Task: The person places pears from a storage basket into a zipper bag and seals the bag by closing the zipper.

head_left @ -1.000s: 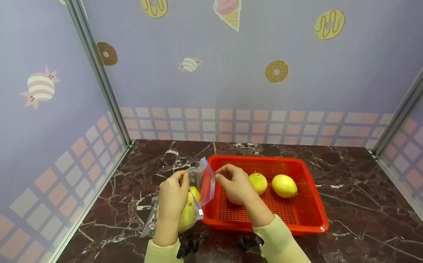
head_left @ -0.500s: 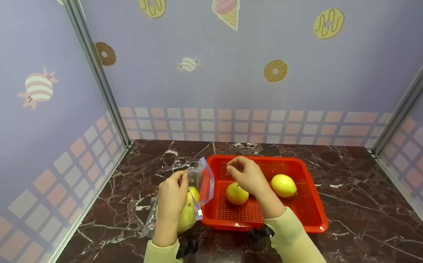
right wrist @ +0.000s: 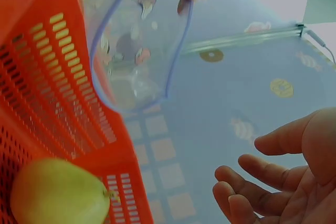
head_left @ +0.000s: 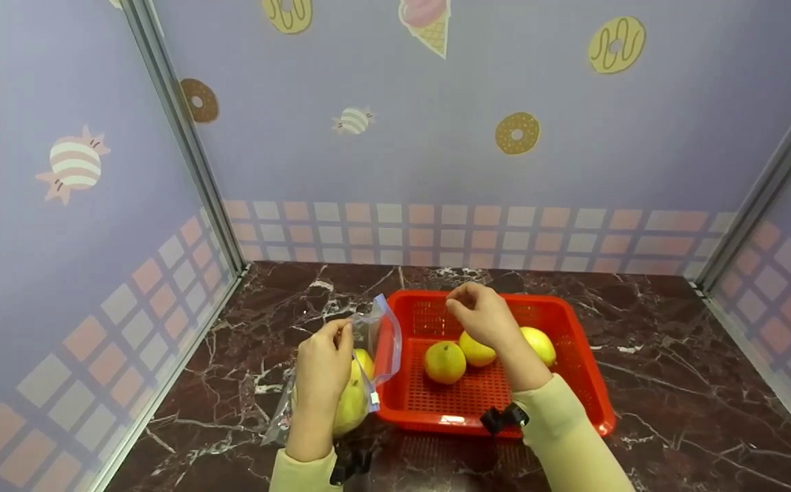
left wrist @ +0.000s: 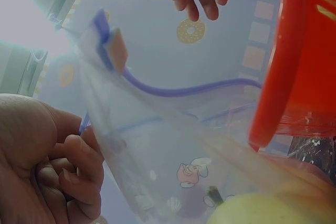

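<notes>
My left hand point(head_left: 323, 372) pinches the edge of a clear slider zip bag point(head_left: 387, 342), whose mouth gapes toward the basket. Inside the bag lies yellow-green fruit point(head_left: 351, 406), partly behind the hand. In the left wrist view, the bag's purple zip strip point(left wrist: 178, 92) curves across, with a stemmed yellow fruit point(left wrist: 273, 211) low in the bag. My right hand point(head_left: 487, 318) hovers over the red plastic basket point(head_left: 576, 403), fingers loosely bent and nothing in them. Below it are a greenish-yellow round fruit point(head_left: 445, 362) and two yellow fruits, one in the middle point(head_left: 476, 350) and one at right point(head_left: 539, 344).
The basket stands on a dark red marbled tabletop point(head_left: 668, 383), right of the bag. Its perforated wall point(right wrist: 63, 77) rises beside the bag's mouth. Patterned lilac panels point(head_left: 436, 171) enclose the table at the back and both sides.
My right hand has left the bag's edge and moved right over the basket, uncovering the round greenish-yellow fruit. My left hand and the bag stay in place.
</notes>
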A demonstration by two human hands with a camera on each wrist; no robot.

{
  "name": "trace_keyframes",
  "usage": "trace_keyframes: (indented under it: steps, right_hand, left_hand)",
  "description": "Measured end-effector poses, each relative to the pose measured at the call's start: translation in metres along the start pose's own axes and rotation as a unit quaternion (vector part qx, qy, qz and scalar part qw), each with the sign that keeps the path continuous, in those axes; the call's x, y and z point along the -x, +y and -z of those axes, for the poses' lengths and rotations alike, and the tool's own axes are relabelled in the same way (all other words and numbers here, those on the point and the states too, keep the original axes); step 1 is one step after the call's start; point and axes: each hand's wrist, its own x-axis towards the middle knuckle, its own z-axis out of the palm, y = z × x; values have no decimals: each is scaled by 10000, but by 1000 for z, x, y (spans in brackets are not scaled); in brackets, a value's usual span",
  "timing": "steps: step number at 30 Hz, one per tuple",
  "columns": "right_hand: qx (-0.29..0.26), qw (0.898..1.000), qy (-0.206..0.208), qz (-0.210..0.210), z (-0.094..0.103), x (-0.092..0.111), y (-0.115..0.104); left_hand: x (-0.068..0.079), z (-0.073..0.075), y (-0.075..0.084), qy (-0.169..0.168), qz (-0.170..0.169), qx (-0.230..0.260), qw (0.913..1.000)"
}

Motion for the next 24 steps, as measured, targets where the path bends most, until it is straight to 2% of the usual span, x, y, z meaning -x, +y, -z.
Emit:
trace_keyframes:
  steps: [8,12,19,24]
  right_hand:
    - [442,9989,-100,-121,16,-12,13]
    - [625,9974,-187,-308,24,-19,21]
    - [1011,9918,-440,-653,34,-31,36]
    - [1343,9873,-455,-724,39,-36,44]
  left_hand:
    - [0,-1,-1,-13,-24,-68,10000]
    - [1,-2,-2,22,-58,-79,9999]
    - [0,-1,-1,-21,-6,-85,10000]
    - [0,-1,-1,-10,-4,-26,10000]
